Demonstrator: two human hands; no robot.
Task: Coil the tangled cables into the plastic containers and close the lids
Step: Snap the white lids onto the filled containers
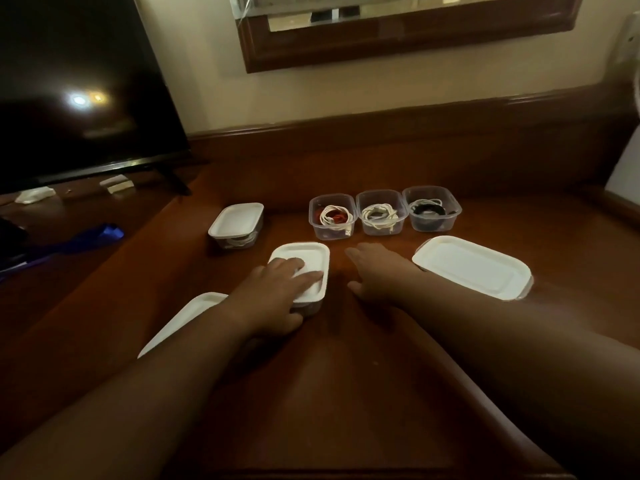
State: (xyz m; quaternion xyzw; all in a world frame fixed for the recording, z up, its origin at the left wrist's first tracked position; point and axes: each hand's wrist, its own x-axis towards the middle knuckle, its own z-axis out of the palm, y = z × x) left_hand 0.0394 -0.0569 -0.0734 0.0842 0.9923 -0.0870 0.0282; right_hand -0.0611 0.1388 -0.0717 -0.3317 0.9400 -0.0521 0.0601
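My left hand [273,296] lies flat on the white lid of a small plastic container [313,261] at the table's middle, fingers on the lid and thumb at its near side. My right hand [375,271] hovers beside it to the right, fingers spread, holding nothing. Three lidless clear containers stand in a row behind: one with white and red cable [333,216], one with white cable [380,213], one with black cable [431,210]. Another lidded container [237,221] stands at the left.
A large white lid [472,266] lies at the right, apparently on a container. Another white lid [183,322] lies at the near left, partly under my left arm. A dark TV [79,91] stands at the back left. A wooden ledge [381,133] runs behind the table.
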